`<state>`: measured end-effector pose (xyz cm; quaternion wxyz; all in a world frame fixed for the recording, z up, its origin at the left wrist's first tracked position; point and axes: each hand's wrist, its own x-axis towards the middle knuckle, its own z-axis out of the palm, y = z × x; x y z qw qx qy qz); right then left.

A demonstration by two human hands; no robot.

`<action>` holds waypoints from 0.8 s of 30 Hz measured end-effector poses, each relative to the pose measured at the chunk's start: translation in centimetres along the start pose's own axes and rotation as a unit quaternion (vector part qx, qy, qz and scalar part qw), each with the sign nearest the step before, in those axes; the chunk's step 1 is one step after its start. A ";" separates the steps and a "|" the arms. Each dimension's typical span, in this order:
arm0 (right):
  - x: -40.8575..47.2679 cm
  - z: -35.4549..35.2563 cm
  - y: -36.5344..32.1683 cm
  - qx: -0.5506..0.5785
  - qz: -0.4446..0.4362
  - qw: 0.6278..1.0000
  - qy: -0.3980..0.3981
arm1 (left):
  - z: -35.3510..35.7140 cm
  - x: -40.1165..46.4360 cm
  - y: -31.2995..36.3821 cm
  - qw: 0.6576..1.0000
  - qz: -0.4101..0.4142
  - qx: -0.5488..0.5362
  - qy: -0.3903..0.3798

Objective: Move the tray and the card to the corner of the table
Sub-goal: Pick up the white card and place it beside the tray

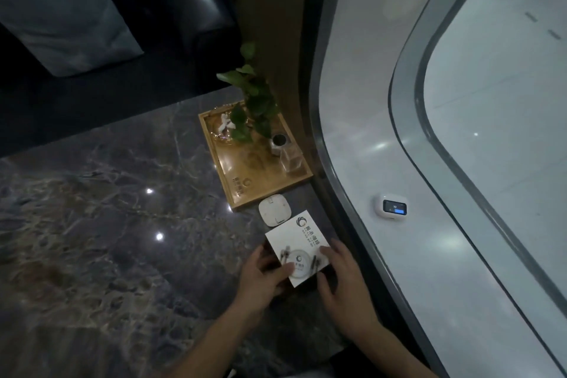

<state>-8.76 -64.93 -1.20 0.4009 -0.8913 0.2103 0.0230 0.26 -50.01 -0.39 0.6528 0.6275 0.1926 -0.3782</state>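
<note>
Both bare hands reach forward, forearms converging from six o'clock. The left hand [264,275] and the right hand [343,279] clasp the white square printed card [297,247] from either side, fingers curled onto its edges. The card sits on the dark grey veined marble table [107,224], near its right edge. At twelve o'clock from the card lies a small white rounded device [274,209], then the wooden rectangular tray [245,187] bearing a green leafy plant [254,101]. Pale glossy floor [383,101] spreads at three o'clock.
</note>
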 end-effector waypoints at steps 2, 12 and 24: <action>0.2 0.0 0.2 -0.023 -0.021 0.999 -0.019 | 0.7 0.8 0.0 1.000 0.001 0.011 0.000; 1.9 -0.3 0.6 -0.068 -0.026 0.995 -0.072 | 2.8 3.3 0.1 1.000 -0.007 0.010 0.018; 3.0 -0.4 -1.0 -0.044 -0.070 0.996 -0.022 | 2.3 1.8 1.4 1.000 -0.001 0.020 0.024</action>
